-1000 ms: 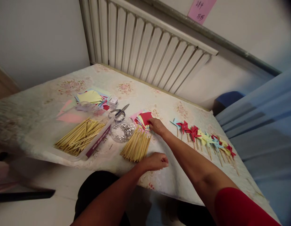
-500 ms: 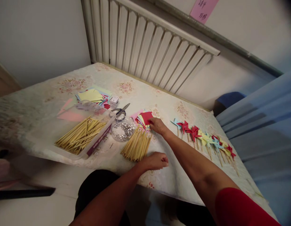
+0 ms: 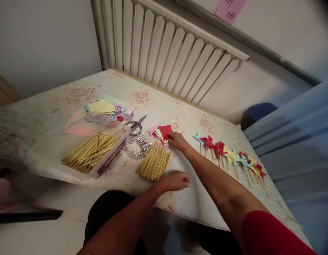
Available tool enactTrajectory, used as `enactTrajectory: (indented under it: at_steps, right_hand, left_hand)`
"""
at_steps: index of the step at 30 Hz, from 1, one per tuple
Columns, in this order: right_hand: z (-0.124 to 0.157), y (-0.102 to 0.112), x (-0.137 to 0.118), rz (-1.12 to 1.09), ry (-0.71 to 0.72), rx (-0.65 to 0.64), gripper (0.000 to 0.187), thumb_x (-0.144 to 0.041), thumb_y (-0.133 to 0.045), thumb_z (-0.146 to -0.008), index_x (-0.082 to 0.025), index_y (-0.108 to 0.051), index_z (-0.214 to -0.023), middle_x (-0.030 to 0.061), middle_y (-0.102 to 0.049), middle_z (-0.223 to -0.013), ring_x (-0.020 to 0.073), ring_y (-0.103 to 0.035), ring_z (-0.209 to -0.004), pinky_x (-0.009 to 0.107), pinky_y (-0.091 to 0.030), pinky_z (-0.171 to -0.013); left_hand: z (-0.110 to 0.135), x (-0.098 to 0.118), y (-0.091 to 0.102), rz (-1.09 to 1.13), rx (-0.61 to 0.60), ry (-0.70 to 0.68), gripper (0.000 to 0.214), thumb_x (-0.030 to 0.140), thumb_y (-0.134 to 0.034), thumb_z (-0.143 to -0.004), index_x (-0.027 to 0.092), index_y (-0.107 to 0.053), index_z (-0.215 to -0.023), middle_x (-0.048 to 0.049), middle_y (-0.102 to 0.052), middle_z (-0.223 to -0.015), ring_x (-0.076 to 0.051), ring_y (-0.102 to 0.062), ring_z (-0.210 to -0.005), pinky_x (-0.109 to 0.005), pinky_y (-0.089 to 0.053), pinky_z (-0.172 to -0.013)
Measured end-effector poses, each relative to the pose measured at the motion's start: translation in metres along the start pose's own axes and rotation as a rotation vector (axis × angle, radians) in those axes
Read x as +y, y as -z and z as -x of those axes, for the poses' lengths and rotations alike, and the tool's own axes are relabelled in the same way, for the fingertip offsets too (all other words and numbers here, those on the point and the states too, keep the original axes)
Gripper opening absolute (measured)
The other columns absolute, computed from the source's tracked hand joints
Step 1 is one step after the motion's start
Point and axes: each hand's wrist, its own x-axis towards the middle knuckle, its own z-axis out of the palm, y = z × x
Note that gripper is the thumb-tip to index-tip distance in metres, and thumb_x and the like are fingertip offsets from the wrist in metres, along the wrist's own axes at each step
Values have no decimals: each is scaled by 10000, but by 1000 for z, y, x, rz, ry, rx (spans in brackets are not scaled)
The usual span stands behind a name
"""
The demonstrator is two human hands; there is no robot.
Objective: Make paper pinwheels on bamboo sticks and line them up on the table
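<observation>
My right hand [image 3: 178, 141] reaches to a small stack of colored paper pieces, its fingertips closed at the edge of the red paper [image 3: 165, 131] on top. Just nearer to me, my left hand [image 3: 176, 181] rests low over the table with its fingers curled in; whatever may be inside them is hidden. A fanned bundle of thin wooden sticks [image 3: 153, 163] lies between the paper stack and my left wrist. Beside the sticks, a clear round dish [image 3: 138, 146] holds many small shiny metal pieces.
To the left, a clear plastic box [image 3: 94, 176] holds more sticks. Scissors [image 3: 136, 126], a small white box [image 3: 128, 113] and loose colored paper [image 3: 102, 107] lie behind it. Several finished paper pinwheels [image 3: 219, 150] line the table's right side. A radiator [image 3: 169, 53] stands along the back.
The camera view has shifted very slightly. Both hands and the things on the table stay practically where they were.
</observation>
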Motion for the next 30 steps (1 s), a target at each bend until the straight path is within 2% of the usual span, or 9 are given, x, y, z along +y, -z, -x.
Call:
enactTrajectory:
  at_steps: [7, 20, 30]
  right_hand:
    - [-1, -2, 2, -32, -17, 10, 311, -125, -517, -774, -159, -704, -1020, 85, -724, -1029, 209, -625, -939, 270, -426, -832]
    - [1, 5, -6, -9, -64, -22, 295, -115, -506, -792, -182, -710, -994, 72, -730, -987, 205, -618, -928, 260, -413, -809]
    - [-1, -2, -6, 17, -73, 69, 245, -120, -480, -828, -171, -704, -913, 92, -717, -955, 203, -599, -902, 263, -391, -795]
  left_hand:
    - [-3, -6, -2, -10, 8, -21, 236, 290, -532, -767, 158, -654, -919, -31, -653, -813, -139, -581, -694, -237, -434, -588]
    - [-1, -2, 0, -17, -6, -8, 243, 281, -530, -755, 154, -655, -921, -32, -659, -828, -127, -581, -690, -215, -422, -572]
    - [-1, -2, -1, 23, 5, -9, 227, 289, -528, -760, 156, -646, -902, -39, -646, -795, -136, -574, -644, -230, -428, -541]
